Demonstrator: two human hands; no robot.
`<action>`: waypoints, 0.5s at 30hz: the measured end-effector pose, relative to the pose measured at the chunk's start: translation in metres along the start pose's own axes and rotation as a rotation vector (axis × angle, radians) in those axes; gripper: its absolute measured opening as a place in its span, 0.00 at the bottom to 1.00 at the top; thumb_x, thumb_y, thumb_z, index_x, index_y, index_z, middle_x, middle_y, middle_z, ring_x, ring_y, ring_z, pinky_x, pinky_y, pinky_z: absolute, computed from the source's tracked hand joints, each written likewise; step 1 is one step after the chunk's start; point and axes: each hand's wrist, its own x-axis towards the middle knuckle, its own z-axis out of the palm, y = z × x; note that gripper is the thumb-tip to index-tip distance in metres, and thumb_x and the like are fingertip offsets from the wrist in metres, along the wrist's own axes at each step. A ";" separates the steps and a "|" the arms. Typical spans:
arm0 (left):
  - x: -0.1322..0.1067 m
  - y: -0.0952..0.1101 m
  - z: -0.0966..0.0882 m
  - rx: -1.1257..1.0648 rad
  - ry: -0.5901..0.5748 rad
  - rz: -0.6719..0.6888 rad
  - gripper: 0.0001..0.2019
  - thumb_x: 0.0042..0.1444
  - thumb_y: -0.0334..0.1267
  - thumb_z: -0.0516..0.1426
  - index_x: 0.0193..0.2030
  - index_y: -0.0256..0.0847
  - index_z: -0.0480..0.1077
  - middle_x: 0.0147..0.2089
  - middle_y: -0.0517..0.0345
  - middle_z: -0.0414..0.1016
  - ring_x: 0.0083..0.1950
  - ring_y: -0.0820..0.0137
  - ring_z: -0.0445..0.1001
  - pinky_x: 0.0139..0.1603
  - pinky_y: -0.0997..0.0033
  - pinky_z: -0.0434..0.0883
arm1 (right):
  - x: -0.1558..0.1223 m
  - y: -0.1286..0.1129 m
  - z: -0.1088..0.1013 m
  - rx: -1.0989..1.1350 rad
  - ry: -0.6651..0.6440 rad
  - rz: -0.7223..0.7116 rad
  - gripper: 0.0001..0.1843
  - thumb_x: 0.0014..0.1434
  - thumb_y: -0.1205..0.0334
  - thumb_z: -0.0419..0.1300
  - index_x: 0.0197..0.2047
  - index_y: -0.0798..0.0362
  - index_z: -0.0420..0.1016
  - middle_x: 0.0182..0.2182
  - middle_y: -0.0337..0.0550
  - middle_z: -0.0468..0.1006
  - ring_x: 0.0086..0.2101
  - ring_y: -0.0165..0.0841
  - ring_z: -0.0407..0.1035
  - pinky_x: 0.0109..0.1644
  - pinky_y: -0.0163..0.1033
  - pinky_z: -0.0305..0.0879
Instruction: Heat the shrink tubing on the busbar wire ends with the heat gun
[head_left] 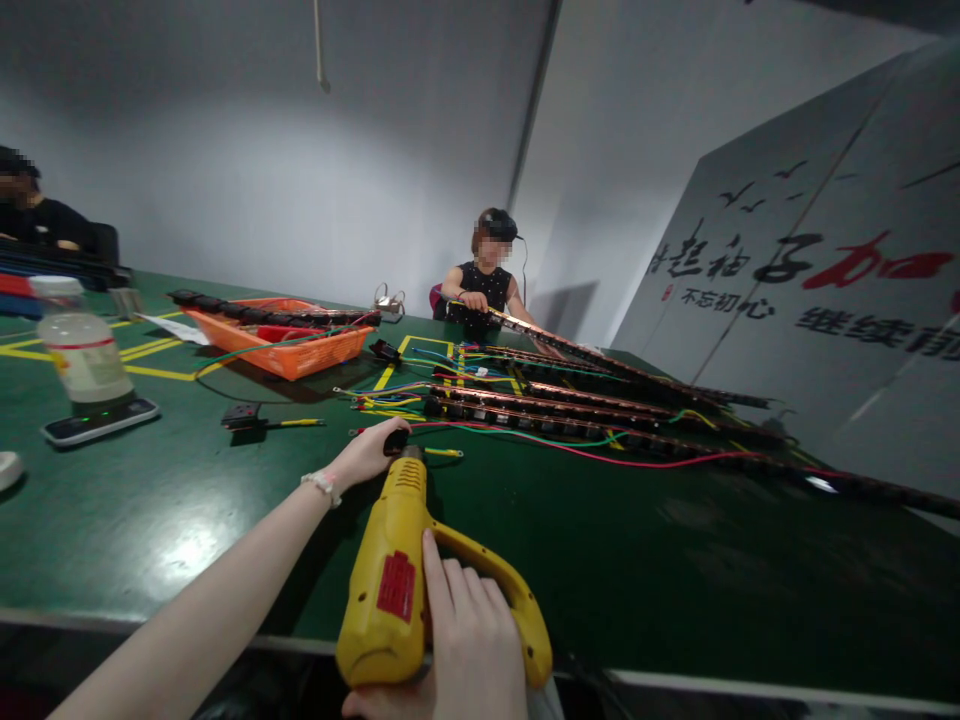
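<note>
The right hand [469, 640] is closed around the rear handle of the yellow electric drill [390, 580]. The left hand [369, 452] is closed on the drill's chuck [396, 441]. The drill sits over the near edge of the green tabletop [637, 540], nose pointing away toward the long wired strips [570, 425]. An orange basket [289, 345] stands farther left.

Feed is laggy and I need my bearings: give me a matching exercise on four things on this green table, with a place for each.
1 yellow electric drill
2 orange basket
3 clear bottle
4 long dark strips

a on a phone, far left
b in the right hand, left hand at its tip
c right of centre, among coloured wires
d beyond the drill, left of centre

Pairs: 1-b, 2-d, 3-a, 4-c
</note>
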 end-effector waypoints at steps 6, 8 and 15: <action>-0.001 -0.001 -0.005 0.061 -0.017 -0.007 0.16 0.49 0.38 0.56 0.47 0.42 0.66 0.41 0.56 0.74 0.40 0.67 0.73 0.43 0.69 0.70 | -0.001 0.014 -0.016 0.061 -0.095 0.027 0.66 0.21 0.22 0.62 0.60 0.54 0.65 0.38 0.45 0.76 0.35 0.42 0.69 0.43 0.47 0.66; -0.002 -0.001 -0.006 0.053 -0.023 -0.013 0.17 0.48 0.39 0.57 0.46 0.42 0.66 0.40 0.57 0.75 0.39 0.67 0.74 0.43 0.69 0.71 | -0.002 0.019 -0.020 0.044 -0.116 0.046 0.66 0.22 0.22 0.61 0.60 0.56 0.64 0.39 0.46 0.75 0.36 0.43 0.69 0.43 0.47 0.65; -0.004 0.003 -0.009 0.061 -0.014 -0.014 0.20 0.50 0.50 0.58 0.46 0.42 0.67 0.40 0.57 0.75 0.38 0.68 0.73 0.39 0.70 0.70 | -0.004 0.050 -0.027 -0.042 -0.113 0.018 0.65 0.30 0.21 0.58 0.63 0.58 0.58 0.43 0.50 0.74 0.39 0.44 0.69 0.45 0.47 0.63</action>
